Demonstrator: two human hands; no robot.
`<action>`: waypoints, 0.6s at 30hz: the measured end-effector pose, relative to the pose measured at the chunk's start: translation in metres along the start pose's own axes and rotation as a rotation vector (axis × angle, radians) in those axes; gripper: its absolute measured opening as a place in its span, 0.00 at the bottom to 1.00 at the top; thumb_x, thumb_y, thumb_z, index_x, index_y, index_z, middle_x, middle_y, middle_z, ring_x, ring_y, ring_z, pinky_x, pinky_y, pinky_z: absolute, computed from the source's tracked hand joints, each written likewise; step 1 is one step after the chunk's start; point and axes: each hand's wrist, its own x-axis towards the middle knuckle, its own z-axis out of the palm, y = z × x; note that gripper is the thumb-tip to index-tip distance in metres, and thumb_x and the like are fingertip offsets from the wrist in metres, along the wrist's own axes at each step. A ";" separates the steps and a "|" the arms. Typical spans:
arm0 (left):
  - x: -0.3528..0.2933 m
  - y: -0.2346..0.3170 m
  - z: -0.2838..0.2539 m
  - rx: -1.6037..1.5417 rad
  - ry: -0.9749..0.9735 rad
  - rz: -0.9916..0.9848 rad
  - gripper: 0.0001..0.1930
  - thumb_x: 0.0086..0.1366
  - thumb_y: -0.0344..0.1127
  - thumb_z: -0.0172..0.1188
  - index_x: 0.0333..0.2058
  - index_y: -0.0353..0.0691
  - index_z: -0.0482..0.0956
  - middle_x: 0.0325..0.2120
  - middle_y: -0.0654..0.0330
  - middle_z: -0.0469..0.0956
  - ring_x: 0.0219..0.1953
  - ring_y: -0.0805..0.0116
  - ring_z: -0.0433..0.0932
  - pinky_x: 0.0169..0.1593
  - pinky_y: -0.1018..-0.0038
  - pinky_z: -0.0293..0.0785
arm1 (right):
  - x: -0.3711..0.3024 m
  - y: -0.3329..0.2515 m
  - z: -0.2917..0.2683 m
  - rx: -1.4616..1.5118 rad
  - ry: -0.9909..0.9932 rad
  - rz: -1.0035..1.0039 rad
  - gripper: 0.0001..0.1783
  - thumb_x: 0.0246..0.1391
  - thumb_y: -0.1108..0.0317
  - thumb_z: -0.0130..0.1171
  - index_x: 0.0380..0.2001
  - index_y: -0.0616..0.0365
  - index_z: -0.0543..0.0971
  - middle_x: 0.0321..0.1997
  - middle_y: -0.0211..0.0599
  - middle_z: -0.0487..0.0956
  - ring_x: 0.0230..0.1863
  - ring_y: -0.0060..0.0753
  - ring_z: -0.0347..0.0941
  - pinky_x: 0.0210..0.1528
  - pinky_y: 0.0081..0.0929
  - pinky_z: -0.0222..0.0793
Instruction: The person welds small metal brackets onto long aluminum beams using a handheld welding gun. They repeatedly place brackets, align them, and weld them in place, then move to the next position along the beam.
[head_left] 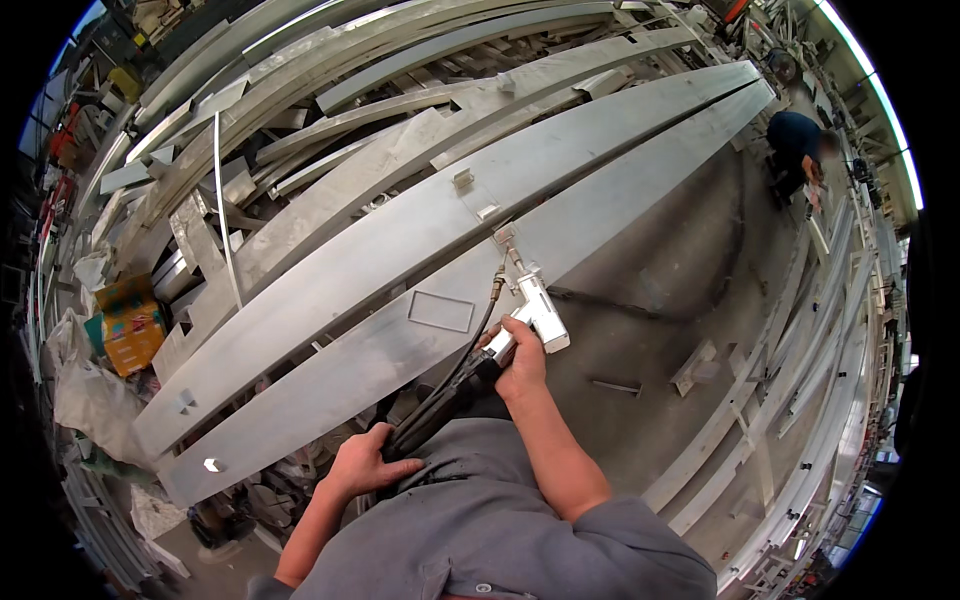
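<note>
My right hand (523,363) is wrapped round the grip of a white handheld welding gun (541,312). The gun's nozzle points away from me, at a small metal bracket (505,236) on the nearer long grey metal panel (370,352). A thin feed tube with brass fittings (497,286) runs beside the nozzle. From the grip, a bundle of black hoses (432,408) leads down toward my waist. There my left hand (365,462) closes on the bundle, thumb stretched to the right, some fingers hidden. The nearer panel also carries a flat rectangular frame (441,312).
A second long panel (330,285) lies parallel beyond a narrow gap, with another bracket (462,180) on it. Stacked metal profiles fill the far left. An orange-and-green box (130,325) stands left. A black cable (655,312) crosses the floor. A person (795,145) bends over at far right.
</note>
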 end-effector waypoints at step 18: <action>0.042 -0.034 -0.102 -0.406 -0.072 -0.177 0.17 0.55 0.33 0.74 0.43 0.35 0.81 0.21 0.69 0.75 0.24 0.78 0.72 0.28 0.75 0.67 | 0.014 0.039 0.092 -0.397 -0.259 -0.176 0.20 0.59 0.71 0.66 0.50 0.61 0.70 0.43 0.32 0.78 0.42 0.24 0.75 0.45 0.29 0.76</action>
